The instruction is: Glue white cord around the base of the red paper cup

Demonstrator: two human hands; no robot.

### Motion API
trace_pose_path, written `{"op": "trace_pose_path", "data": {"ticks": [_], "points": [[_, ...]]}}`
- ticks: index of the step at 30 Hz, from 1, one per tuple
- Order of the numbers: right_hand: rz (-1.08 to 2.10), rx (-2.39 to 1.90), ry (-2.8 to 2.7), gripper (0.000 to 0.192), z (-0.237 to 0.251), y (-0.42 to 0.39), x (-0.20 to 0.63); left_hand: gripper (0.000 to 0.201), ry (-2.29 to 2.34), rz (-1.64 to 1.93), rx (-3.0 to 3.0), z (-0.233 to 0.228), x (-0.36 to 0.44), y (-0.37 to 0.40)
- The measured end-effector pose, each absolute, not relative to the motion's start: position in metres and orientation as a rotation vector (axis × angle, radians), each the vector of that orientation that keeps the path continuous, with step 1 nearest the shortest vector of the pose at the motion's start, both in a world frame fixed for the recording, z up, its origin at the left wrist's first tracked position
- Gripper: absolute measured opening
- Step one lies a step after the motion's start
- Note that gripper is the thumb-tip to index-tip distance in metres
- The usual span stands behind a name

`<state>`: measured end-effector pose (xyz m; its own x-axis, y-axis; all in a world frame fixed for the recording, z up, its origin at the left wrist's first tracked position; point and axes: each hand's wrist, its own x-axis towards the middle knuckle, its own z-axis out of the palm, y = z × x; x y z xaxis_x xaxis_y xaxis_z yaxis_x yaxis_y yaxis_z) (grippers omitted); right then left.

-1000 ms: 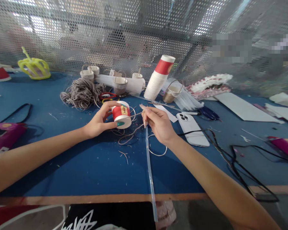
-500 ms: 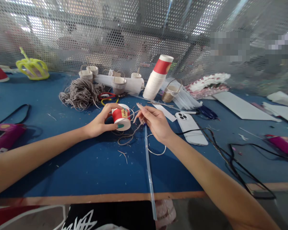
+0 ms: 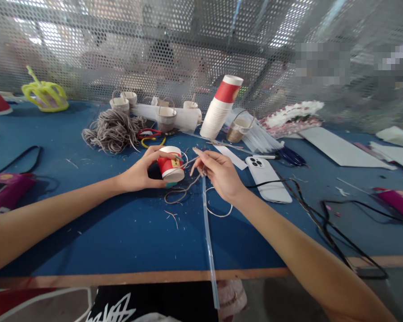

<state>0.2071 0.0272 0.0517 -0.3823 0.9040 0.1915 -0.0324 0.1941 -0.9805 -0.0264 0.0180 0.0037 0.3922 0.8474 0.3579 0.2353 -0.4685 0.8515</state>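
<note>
My left hand (image 3: 143,172) grips a red and white paper cup (image 3: 172,165) just above the blue table, fingers over its top and thumb beneath. The cup is tilted, and a thin grey cord (image 3: 188,164) runs across its side to my right hand (image 3: 221,174). The right fingers are pinched together on that cord. A loose loop of the same cord (image 3: 175,197) lies on the table below. Beside the right fingertips, a clear glue stick (image 3: 208,237) stretches toward me and past the table's front edge.
Behind the hands lie a heap of grey cord (image 3: 112,132), scissors (image 3: 154,136), small cord-wrapped baskets (image 3: 166,118) and a leaning stack of paper cups (image 3: 218,112). A white phone (image 3: 267,179) sits at right, near black cables (image 3: 302,201). A purple glue gun (image 3: 10,190) is at left.
My left hand has turned the cup slightly, and its thumb has moved lower, off the rim. The right hand has shifted a little, still pinching the cord.
</note>
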Motion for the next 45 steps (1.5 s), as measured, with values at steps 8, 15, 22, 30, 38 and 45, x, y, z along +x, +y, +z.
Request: {"op": "trace_pose_path", "data": {"ticks": [8,15,22,30,38,45], "points": [[1.303,-0.864,-1.583,0.034,0.0529,0.0265,0.2073,0.055,0.915,1.113,1.862,0.0001,-0.0281,0.0211],[1.303,-0.866,-1.547,0.03,0.048,0.0268,0.2071,0.051,0.943,1.166,1.815,0.0011,-0.025,0.0199],[1.282,-0.923,-1.546,0.033,0.0453,0.0277,0.2061,0.049,0.989,1.178,1.878,0.0043,-0.0255,0.0192],[1.282,-0.927,-1.549,0.035,0.0453,0.0269,0.206,0.055,0.954,1.229,1.837,0.0042,-0.0266,0.0168],[1.263,-0.897,-1.569,0.037,0.0477,0.0258,0.2052,0.058,0.926,1.295,1.797,0.0038,-0.026,0.0177],[1.224,-0.898,-1.586,0.038,0.0476,0.0262,0.2056,0.055,0.831,1.311,1.742,0.001,-0.0264,0.0191]]}}
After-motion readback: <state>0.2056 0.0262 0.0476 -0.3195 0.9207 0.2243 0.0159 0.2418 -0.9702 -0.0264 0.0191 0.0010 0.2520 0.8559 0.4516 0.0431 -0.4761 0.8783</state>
